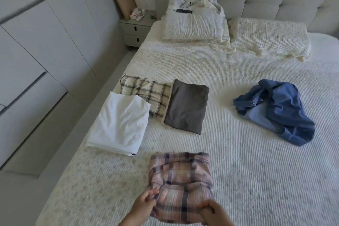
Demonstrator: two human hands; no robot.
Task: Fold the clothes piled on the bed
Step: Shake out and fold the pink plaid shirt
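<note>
Left hand (145,202): fingers curled, pinching the near left edge of the pink plaid garment (180,180). Right hand (213,212): fingers curled round the near right edge of the same garment. Garment partly folded, lying on the bed (256,170) at the near edge. Beyond it to the left: folded white item (120,124), folded cream plaid item (148,94) partly under it, folded grey item (187,106) touching the plaid. Well apart on the right: crumpled blue denim shirt (275,110), unfolded. Pillows (194,22) at the headboard. Nightstand (135,27) beside the bed.
</note>
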